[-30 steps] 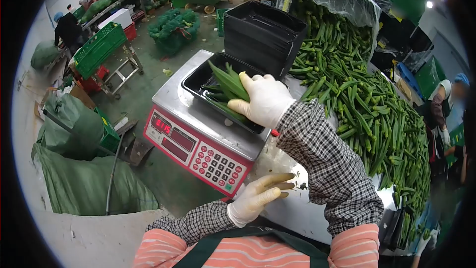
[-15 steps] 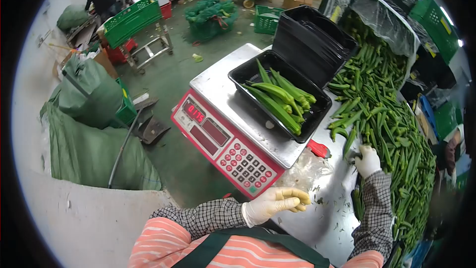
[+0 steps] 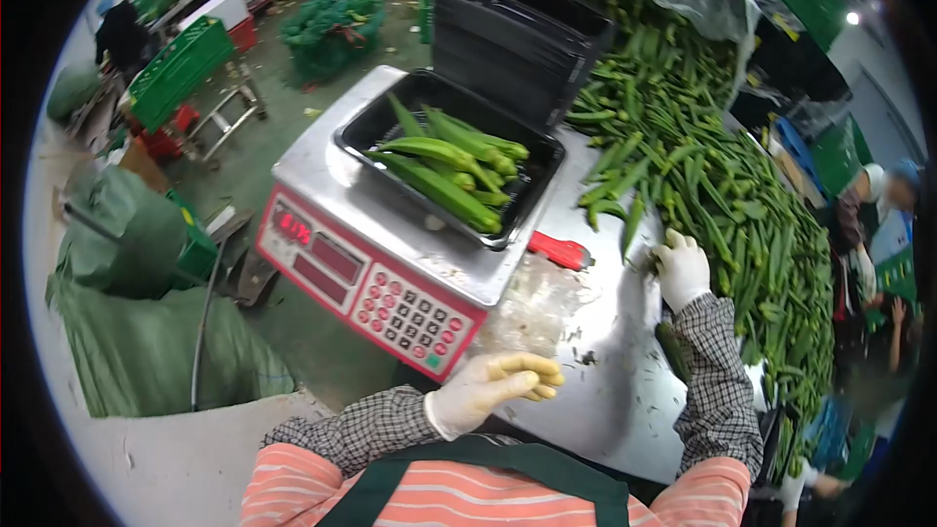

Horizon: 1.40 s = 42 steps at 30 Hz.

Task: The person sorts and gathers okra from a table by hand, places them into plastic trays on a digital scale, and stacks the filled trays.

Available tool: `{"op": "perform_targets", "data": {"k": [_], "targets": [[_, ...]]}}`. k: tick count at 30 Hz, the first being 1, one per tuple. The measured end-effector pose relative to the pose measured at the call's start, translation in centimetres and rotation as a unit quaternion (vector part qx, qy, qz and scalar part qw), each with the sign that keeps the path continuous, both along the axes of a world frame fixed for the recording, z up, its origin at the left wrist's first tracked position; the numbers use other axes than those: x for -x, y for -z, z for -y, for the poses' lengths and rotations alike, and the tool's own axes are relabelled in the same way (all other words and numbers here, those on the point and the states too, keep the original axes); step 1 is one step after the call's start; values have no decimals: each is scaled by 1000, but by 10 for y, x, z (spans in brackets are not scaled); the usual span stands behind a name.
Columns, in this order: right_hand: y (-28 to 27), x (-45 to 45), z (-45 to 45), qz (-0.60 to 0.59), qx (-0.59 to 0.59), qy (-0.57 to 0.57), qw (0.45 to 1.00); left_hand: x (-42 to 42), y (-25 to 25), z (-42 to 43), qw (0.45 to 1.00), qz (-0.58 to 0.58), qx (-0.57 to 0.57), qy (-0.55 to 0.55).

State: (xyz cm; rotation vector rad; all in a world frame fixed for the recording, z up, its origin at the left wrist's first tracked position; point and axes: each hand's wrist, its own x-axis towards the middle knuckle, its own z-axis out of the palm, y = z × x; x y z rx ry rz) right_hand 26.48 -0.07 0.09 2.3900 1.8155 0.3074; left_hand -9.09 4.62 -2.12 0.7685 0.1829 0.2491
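While scale digits blur, ending 175 | left hand loosely curled | right hand at okra pile, grip: cannot tell

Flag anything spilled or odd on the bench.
Small dark scraps lie scattered on the shiny grey metal tabletop, some near the crumpled clear plastic film; they look like stray debris, unlike the whole green okra pods.
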Motion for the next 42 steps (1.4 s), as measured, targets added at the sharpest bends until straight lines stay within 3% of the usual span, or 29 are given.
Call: {"op": "perform_targets", "data": {"k": [2, 6, 10, 13, 14, 18, 19, 22, 23, 25, 27, 31, 32, 33, 34, 36, 37, 40, 42], "targets": [[-10, 9, 1, -1, -45, -8, 999, -4, 2, 1, 1000, 6, -3, 12], [-48, 47, -31, -296, -191, -30, 935, -10, 2, 2, 999, 9, -14, 31], [-89, 116, -83, -493, -74, -16, 867, -11, -2, 2, 999, 1, -39, 33], [-85, 142, -118, -525, 41, 29, 849, -5, -11, 1, 996, -18, -80, 21], [-68, 140, -123, -567, -22, 4, 824, -2, -15, 0, 995, -26, -92, 17], [-78, 144, -105, -733, -118, 77, 666, 12, -38, -7, 987, -14, -157, -5], [-73, 135, -94, -739, -146, 94, 651, 15, -46, -11, 984, 3, -177, -8], [-73, 116, -29, -738, -222, 119, 626, 34, -99, -50, 919, 77, -381, -63], [-64, 105, -4, -736, -244, 128, 618, 37, -115, -61, 903, 69, -408, -116], [-55, 87, 54, -734, -286, 150, 597, 24, -146, -81, 807, 60, -506, -299], [-48, 85, 105, -730, -345, 185, 560, -1, -181, -120, 640, 42, -692, -330], [-30, 98, 192, -660, -422, 250, 569, -74, -193, -204, 552, -53, -768, -320], [-26, 101, 210, -639, -438, 259, 577, -88, -190, -237, 367, -37, -877, -307], [-22, 105, 224, -646, -458, 274, 546, -101, -185, -263, 305, -27, -910, -278], [-20, 108, 236, -639, -476, 281, 534, -112, -181, -282, 297, -62, -924, -232], [-16, 114, 257, -626, -512, 294, 510, -123, -156, -330, 352, -95, -920, -146], [-16, 116, 266, -613, -521, 302, 511, -129, -151, -330, 396, -154, -898, -116], [-15, 118, 290, -587, -529, 314, 526, -139, -148, -344, 507, -184, -838, -80], [-10, 121, 298, -577, -544, 316, 521, -132, -147, -375, 383, -185, -902, -76]]}}
